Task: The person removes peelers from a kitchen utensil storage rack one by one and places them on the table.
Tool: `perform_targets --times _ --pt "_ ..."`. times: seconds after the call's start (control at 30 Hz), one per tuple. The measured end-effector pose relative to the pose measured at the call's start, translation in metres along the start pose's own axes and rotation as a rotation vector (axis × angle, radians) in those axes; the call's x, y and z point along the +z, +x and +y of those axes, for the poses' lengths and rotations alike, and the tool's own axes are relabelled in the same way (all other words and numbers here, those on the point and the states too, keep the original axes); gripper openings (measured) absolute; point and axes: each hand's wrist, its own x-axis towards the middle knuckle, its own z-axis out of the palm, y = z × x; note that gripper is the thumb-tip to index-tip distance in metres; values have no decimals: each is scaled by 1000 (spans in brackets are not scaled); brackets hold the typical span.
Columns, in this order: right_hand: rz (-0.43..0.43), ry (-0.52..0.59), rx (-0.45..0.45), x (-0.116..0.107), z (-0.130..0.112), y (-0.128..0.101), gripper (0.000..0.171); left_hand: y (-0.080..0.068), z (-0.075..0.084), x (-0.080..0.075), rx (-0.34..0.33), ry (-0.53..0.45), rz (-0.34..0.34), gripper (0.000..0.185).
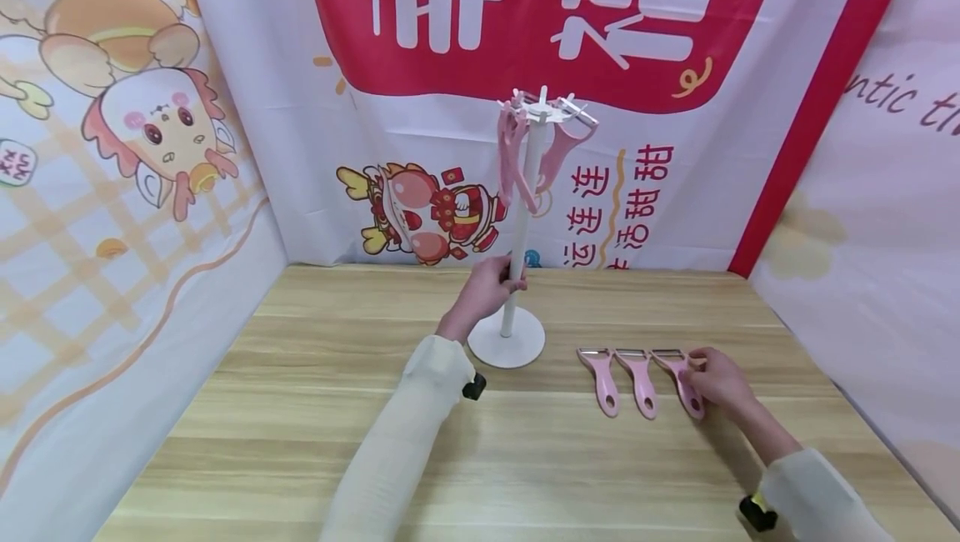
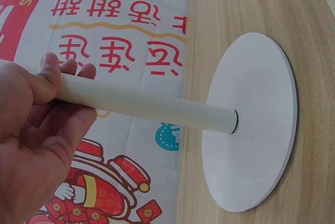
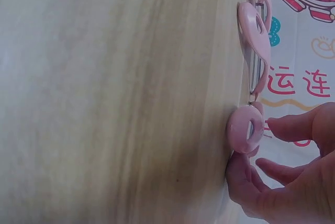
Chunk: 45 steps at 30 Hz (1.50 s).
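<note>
A white stand with a round base [image 1: 507, 340] is upright on the table, and my left hand [image 1: 489, 282] grips its pole [image 2: 136, 106] low down. Pink peelers [image 1: 512, 154] hang from the hooks at its top. Three more pink peelers lie in a row to the right: a left one [image 1: 603, 383], a middle one [image 1: 640, 383] and a right one [image 1: 684, 383]. At the right peeler is my right hand [image 1: 718, 377]. In the right wrist view its fingers touch the side of that peeler's handle [image 3: 245, 130], while the thumb hovers just off it.
Wood-grained table [image 1: 315, 425] runs under everything. A printed cloth backdrop [image 1: 300, 150] rises behind it, with more printed cloth at the left and right sides. The peeler-laden hook ring [image 1: 543, 111] stands high above the table.
</note>
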Motion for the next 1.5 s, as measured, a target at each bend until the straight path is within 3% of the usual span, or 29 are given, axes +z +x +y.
perform_targets --times 0.3,0.53,0.83,1.17,1.5 --pt "43 -101 -50 -3 -4 -3 55 -1 -2 1 -9 8 0 7" --pt "83 -78 -65 -3 -27 -5 53 -1 -2 0 -8 1 6 4" --pt "128 104 -205 5 -70 -3 47 -1 -2 1 -27 6 -1 6" --pt "-42 418 -297 8 -107 6 54 -1 0 0 -10 13 2 7" --pt "-92 541 -360 11 -138 13 58 -1 -1 1 -13 9 3 6"
